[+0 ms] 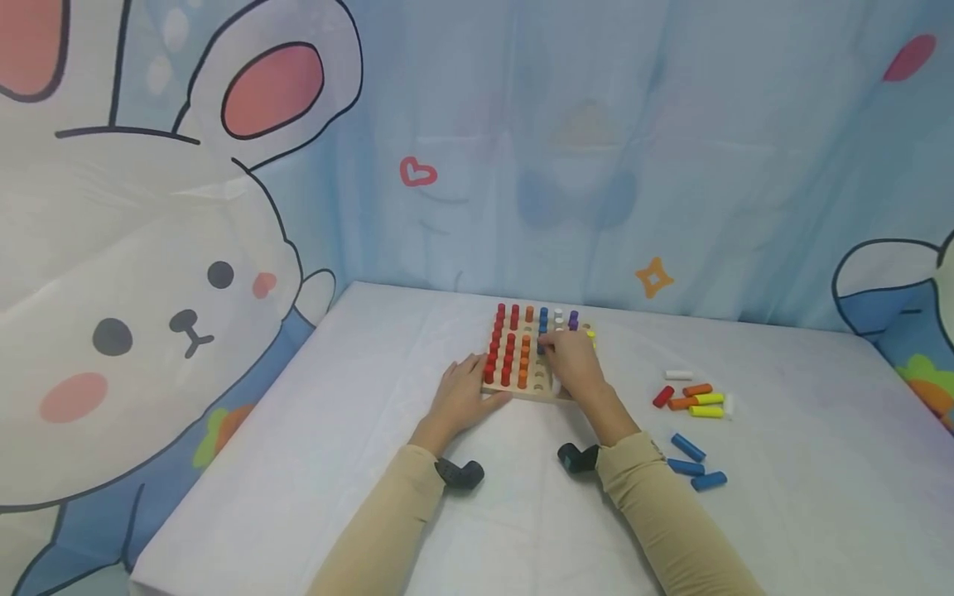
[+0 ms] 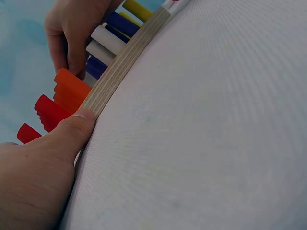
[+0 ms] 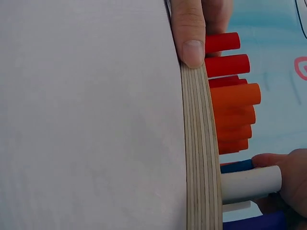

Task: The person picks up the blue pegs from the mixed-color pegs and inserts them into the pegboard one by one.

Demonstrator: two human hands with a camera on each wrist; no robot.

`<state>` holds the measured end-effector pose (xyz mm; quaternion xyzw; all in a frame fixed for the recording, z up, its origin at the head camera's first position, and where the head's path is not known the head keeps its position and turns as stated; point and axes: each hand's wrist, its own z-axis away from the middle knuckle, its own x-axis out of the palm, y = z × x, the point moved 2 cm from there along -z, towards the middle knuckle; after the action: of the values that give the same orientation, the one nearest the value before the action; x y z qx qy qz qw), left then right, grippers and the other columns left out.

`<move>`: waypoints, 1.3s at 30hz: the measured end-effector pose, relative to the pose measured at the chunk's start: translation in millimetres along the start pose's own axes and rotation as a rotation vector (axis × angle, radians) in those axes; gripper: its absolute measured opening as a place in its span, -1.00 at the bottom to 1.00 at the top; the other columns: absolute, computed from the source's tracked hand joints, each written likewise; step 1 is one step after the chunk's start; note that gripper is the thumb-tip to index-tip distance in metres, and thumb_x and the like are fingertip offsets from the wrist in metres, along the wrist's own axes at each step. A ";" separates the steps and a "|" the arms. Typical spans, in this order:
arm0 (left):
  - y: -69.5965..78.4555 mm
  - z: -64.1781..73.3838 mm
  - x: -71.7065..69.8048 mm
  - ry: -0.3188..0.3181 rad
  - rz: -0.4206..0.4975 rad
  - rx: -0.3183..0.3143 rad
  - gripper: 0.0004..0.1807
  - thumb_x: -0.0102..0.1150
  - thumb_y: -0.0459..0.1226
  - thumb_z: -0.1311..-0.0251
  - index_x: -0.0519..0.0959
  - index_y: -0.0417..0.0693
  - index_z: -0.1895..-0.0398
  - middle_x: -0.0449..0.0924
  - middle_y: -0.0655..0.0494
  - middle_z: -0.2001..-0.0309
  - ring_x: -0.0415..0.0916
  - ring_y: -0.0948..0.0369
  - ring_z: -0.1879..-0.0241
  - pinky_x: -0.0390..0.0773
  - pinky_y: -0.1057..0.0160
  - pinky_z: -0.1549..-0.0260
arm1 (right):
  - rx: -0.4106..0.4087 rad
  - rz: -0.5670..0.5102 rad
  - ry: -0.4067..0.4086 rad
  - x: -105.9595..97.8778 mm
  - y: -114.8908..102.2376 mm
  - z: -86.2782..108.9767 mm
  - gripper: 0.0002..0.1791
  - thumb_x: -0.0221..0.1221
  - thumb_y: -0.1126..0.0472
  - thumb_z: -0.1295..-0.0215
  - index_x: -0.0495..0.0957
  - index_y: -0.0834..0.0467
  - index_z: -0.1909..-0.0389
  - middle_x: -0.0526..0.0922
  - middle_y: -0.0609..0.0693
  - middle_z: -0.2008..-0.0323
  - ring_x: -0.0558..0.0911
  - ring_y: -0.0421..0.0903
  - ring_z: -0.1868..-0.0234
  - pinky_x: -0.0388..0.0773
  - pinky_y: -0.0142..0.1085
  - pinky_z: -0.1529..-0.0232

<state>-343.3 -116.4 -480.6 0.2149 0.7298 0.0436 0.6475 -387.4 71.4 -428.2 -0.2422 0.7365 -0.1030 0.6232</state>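
Observation:
A wooden pegboard (image 1: 532, 393) lies on the table with rows of red, orange, blue, white, purple and yellow pegs standing in it. My left hand (image 1: 464, 393) grips its front left corner, the thumb along the front edge (image 3: 199, 139) and the other fingers by the left side. Over the middle of the board, my right hand (image 1: 575, 362) pinches a blue peg (image 1: 542, 345) in the blue row. The right wrist view shows that blue peg (image 3: 237, 166) at the fingertips, partly behind a white peg (image 3: 252, 183). Whether it is fully seated is hidden.
Loose pegs lie right of the board: a white peg (image 1: 678, 375), a red peg (image 1: 663, 396), orange pegs (image 1: 697, 389), yellow pegs (image 1: 706, 411) and, nearer me, blue pegs (image 1: 687, 448). A patterned curtain (image 1: 507, 149) hangs behind the white table (image 1: 298, 463).

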 end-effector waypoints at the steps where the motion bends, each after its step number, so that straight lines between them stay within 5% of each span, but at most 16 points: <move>1: 0.5 -0.1 -0.6 0.000 0.002 0.003 -0.05 -0.04 0.30 -0.18 0.08 -0.10 -0.47 0.14 0.04 -0.45 0.03 0.13 -0.47 -0.03 0.07 -0.47 | 0.004 0.006 -0.012 -0.1 0.0 0.3 -0.69 0.07 0.27 -0.38 0.58 0.15 -0.09 0.58 0.15 -0.13 0.47 0.12 -0.24 0.46 -0.04 -0.19; 11: 5.5 2.1 -1.0 -0.006 0.007 -0.006 -0.07 -0.02 0.28 -0.18 0.08 -0.07 -0.47 0.14 0.06 -0.46 0.03 0.13 -0.47 -0.02 0.06 -0.46 | 0.022 -0.019 -0.047 -4.4 5.7 5.2 -0.63 0.01 0.27 -0.41 0.50 0.07 -0.20 0.47 0.16 -0.25 0.40 0.15 -0.30 0.38 0.02 -0.26; 21: 8.6 2.6 2.1 -0.008 0.026 -0.008 -0.05 -0.03 0.31 -0.17 0.08 -0.07 -0.47 0.14 0.04 -0.45 0.03 0.11 -0.46 -0.03 0.07 -0.47 | -0.004 -0.052 0.047 -25.0 12.3 20.1 -0.64 0.08 0.25 -0.37 0.52 0.11 -0.17 0.60 0.17 -0.05 0.54 0.07 0.04 0.56 -0.06 -0.06; 39: 9.1 6.2 -4.2 0.010 0.034 0.006 -0.06 0.02 0.26 -0.17 0.11 -0.13 -0.45 0.16 -0.02 -0.44 0.05 0.07 -0.46 -0.02 0.03 -0.46 | 0.024 -0.110 0.093 -78.9 16.4 51.9 -0.66 0.10 0.14 -0.37 0.55 0.17 -0.09 0.62 0.15 -0.05 0.59 0.11 -0.07 0.58 -0.04 -0.06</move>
<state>-334.8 -111.1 -474.7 0.2291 0.7295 0.0533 0.6422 -332.6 131.5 -377.7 -0.2696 0.7490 -0.1572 0.5844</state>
